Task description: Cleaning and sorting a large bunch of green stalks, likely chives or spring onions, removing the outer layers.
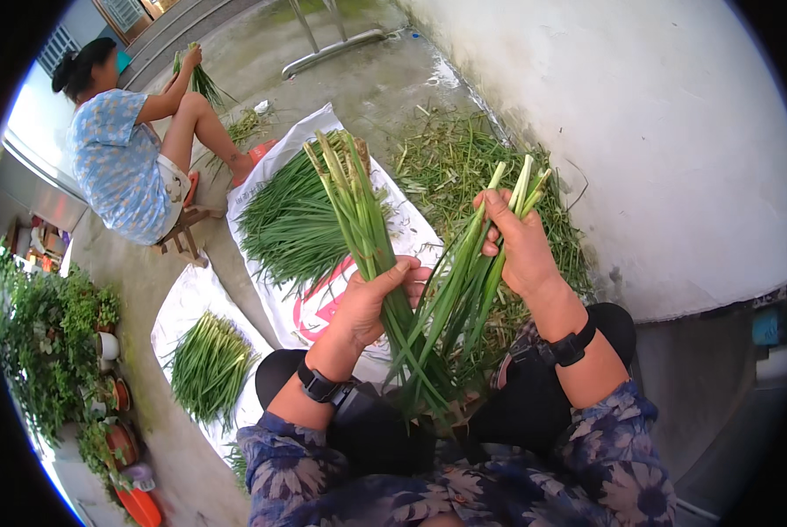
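My left hand (375, 304) is wrapped around a bundle of garlic chives (360, 227), its pale, brownish root ends pointing up and away from me. In my right hand (517, 240) is a smaller bunch of chives (456, 283) with clean whitish stem ends above the fist. The leaves of both bunches hang down and cross over my lap. Beyond my left hand, a large pile of chives (288, 211) rests on a white woven sack (410, 217). A second pile with pale stem ends (212, 365) lies on another white sack (169, 316) to the left.
Stripped leaf scraps (446, 155) cover the concrete floor beside a white wall (637, 145). At upper left a person (120, 158) sits on a low wooden stool (186, 237), holding chives (203, 82). Potted plants (51, 342) line the left side. A metal stand's foot (334, 53) is at the top.
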Motion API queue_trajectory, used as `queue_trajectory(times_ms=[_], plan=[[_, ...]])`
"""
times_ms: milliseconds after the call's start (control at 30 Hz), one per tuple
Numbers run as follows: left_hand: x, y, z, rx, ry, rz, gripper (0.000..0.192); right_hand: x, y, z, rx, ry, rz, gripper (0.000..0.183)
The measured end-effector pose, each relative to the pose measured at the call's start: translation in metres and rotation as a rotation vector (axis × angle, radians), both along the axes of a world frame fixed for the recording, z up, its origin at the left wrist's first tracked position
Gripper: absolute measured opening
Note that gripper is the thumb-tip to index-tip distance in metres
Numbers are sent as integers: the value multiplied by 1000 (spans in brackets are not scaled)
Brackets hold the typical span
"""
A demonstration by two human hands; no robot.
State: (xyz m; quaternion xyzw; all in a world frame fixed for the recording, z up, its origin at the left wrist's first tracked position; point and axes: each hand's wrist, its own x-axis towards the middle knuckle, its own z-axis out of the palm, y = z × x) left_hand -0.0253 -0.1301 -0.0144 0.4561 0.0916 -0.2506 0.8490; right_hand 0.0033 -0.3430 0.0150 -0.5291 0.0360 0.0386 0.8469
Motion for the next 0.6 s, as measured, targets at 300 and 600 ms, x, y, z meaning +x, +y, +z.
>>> queue_trajectory(times_ms=[300, 600], plan=[[18, 52, 4, 409, -204, 352, 17, 12, -46, 10, 37, -68, -268, 23], [13, 59, 13, 432, -184, 320, 17, 14, -50, 17, -21, -220, -397, 24]])
